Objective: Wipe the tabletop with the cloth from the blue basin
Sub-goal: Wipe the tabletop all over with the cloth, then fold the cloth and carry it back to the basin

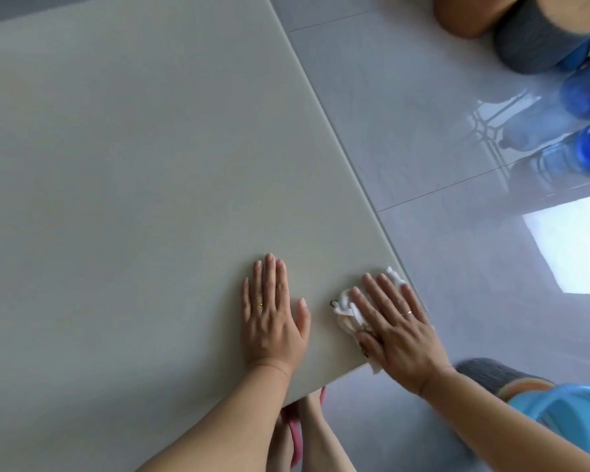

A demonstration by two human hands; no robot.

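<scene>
- Both forearms fill the bottom of the view; the left hand (273,315) lies flat and empty on the tabletop (133,182), fingers stretched out, just in from the near edge.
- Beside it, the right hand (394,327) is spread flat, pressing the white cloth (346,310) onto the near right corner; it presses rather than grips. The two hands are apart.
- Part of the cloth hangs over the near edge, and its far tip reaches the right edge.
- Risk, as I judge it: a stroke toward the right or near edge could push the cloth off the corner, since only palm pressure holds it.
- Should the right hand slide past the edge, weight leaning on it could drop suddenly.
- Open room lies toward the far and left sides, where the tabletop is bare and wide.
- On the floor below the near right corner sits the blue basin (573,413), close to the right forearm.
</scene>
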